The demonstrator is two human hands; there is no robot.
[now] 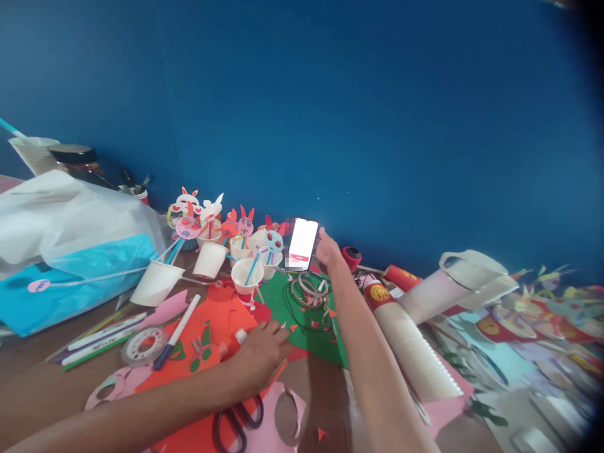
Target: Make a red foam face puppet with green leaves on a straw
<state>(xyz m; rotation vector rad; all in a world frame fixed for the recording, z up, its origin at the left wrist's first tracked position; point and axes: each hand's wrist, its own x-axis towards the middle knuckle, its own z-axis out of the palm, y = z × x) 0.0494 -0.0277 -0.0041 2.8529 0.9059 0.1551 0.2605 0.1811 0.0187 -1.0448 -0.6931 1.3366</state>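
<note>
My right hand reaches far across the table and touches a phone with a lit white screen that leans against the blue wall. Whether the hand grips the phone or only touches it is unclear. My left hand rests palm down on red-orange paper, its fingers curled near a small white glue stick. Black scissors lie just below the left wrist.
White paper cups with paper rabbit figures on straws stand at the back. Markers, a tape roll, green paper, rolled paper, a plastic bag and paper scraps cover the wooden table.
</note>
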